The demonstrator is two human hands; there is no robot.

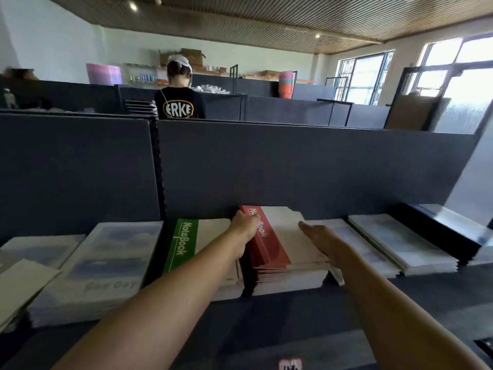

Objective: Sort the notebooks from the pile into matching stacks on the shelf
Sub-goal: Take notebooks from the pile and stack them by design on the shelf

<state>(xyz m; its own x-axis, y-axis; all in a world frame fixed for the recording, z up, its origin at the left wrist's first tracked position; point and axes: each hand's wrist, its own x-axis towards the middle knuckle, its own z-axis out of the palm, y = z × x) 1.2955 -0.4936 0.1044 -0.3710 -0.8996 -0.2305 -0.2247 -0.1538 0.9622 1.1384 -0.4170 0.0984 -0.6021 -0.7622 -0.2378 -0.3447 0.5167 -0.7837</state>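
A stack of red-and-cream notebooks (280, 239) sits in the middle of the dark shelf (280, 316). My left hand (244, 228) lies against the stack's left edge, fingers over the red band near the far corner. My right hand (324, 237) rests flat with straight fingers along the stack's right edge. Left of it is a stack of green-and-cream notebooks (200, 244). Pale blue "One Day" notebooks (106, 257) stand further left.
More pale blue-and-white stacks (400, 244) lie to the right, with black notebooks (440, 225) at the far right. A cream notebook (21, 284) lies at the far left. A grey partition (293, 166) backs the shelf. A person in a black shirt (180, 102) stands beyond it.
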